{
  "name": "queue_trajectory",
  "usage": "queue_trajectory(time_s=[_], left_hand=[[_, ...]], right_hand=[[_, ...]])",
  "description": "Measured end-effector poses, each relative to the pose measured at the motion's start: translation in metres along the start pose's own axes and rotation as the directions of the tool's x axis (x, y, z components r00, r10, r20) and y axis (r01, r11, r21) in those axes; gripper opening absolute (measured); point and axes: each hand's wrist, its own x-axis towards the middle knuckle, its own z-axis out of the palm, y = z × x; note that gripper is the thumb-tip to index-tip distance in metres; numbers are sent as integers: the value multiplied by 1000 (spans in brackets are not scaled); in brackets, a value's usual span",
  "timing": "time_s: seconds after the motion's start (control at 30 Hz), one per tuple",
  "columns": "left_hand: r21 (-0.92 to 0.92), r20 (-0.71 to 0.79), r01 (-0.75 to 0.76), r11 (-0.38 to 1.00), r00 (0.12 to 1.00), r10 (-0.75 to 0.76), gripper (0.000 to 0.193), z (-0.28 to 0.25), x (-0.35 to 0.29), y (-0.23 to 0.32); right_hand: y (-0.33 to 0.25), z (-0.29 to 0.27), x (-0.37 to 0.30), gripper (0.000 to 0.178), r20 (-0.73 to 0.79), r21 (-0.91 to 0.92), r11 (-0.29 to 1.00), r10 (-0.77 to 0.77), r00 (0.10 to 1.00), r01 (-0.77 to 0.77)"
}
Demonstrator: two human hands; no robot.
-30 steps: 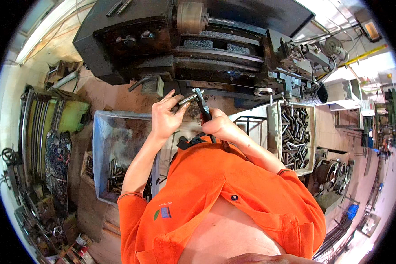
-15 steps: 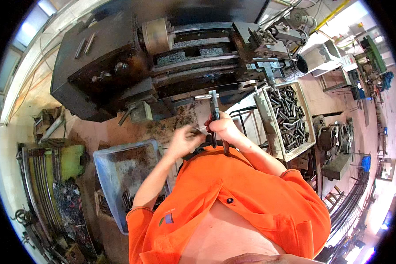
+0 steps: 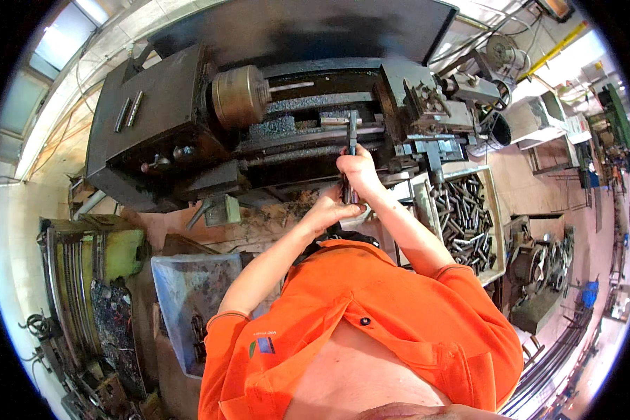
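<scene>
In front of my waist, my right hand (image 3: 357, 170) is closed round a long, dark plier-like tool (image 3: 352, 136) pointing away from me. A short silver metal rod (image 3: 336, 121) lies crosswise at its far end, sticking out to the left; I cannot tell how it is gripped. Just nearer to me, my left hand (image 3: 331, 211) is closed at the lower end of the tool, its fingers partly hidden. Beyond both hands stands a lathe, its round chuck (image 3: 234, 96) with a thin bright rod (image 3: 292, 87) projecting to the right.
Right of my hands, a shallow tray (image 3: 498, 241) holds many short metal pieces. A blue-grey plastic bin (image 3: 178, 262) stands at lower left. Two loose rods (image 3: 129, 112) lie on the lathe's headstock (image 3: 147, 129). Its carriage and tool post (image 3: 427, 101) are at right.
Both hands and the tool have moved away from my body toward the lathe. My left hand has closed in on the tool's lower end. The view has shifted slightly.
</scene>
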Motion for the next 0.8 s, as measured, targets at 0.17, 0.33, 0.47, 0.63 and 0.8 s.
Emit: queue_trajectory(time_s=[0.17, 0.33, 0.47, 0.63, 0.8], left_hand=[[-50, -79, -125, 991, 989, 121, 58, -3, 49, 16], [-116, -109, -112, 987, 989, 100, 69, -2, 70, 30], [-94, -123, -150, 984, 983, 138, 63, -5, 80, 36], [-68, -139, -166, 984, 978, 155, 50, -12, 76, 44], [-116, -123, -103, 988, 988, 89, 44, -39, 59, 43]], right_hand=[[-29, -13, 38, 26, 150, 105, 994, 7, 989, -23], [-42, -16, 67, 22, 124, -81, 996, -27, 992, 37], [-50, -12, 79, 21, 107, -161, 986, -28, 994, 45], [-49, 1, 87, 27, 85, -279, 959, -37, 996, 60], [-54, 32, 77, 20, 100, -355, 934, -19, 995, 53]])
